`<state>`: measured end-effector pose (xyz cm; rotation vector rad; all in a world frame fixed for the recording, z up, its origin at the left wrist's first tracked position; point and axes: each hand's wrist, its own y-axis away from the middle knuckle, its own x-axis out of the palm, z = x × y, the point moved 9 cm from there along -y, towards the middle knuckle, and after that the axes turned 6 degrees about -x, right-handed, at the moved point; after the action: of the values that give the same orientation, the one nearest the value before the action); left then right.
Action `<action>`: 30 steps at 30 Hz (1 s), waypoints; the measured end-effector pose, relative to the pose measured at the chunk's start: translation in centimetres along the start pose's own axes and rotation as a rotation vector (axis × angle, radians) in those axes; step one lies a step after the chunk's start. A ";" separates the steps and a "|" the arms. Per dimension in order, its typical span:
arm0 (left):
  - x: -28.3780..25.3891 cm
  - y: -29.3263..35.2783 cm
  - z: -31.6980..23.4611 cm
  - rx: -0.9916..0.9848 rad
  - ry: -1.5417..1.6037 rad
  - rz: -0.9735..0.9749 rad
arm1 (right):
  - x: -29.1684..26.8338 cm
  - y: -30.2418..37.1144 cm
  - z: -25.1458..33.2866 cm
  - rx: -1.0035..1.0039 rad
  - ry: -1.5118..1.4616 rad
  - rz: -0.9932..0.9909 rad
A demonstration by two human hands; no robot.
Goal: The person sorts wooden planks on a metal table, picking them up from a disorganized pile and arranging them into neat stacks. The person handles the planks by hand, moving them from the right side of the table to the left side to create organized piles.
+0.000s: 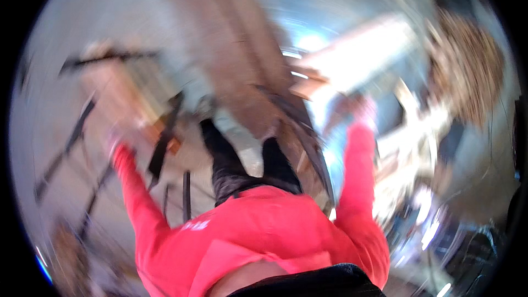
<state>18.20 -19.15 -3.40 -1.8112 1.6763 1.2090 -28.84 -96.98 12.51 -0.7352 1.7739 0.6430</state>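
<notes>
Motion blurs the whole view. My left hand [114, 138], at the end of a red sleeve, is beside a stack of wooden boards [129, 91] on a dark metal stand [165, 143]. Its fingers are smeared, and I cannot tell whether it touches the boards. My right hand [360, 111] is out to the right, just below a pale, brightly lit board-like piece [368, 49] with brown wooden ends [309, 85]. Those fingers are smeared too, and whether they grip anything does not show.
A brown strip [220, 33] runs along the floor ahead of my feet. On the right lie a bundle of thin brown strips [467, 66] and a heap of pale wood pieces [410, 154]. Shiny clutter [429, 225] is at lower right. More dark metal legs [66, 148] stand at left.
</notes>
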 end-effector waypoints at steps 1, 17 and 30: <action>-4.2 1.7 -5.0 0.074 0.061 -0.061 | -4.6 -4.2 6.6 0.251 -0.162 0.383; 35.8 74.1 -57.5 -0.133 0.687 1.812 | -4.7 15.1 -22.3 0.477 -1.246 0.086; 39.8 86.5 -51.9 -0.233 0.554 1.819 | -4.1 29.2 -35.2 0.880 -0.655 -0.250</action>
<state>-49.99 -101.14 16.50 -0.1279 3.7857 1.3677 -71.40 -102.37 28.92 -0.0928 1.1421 -0.1041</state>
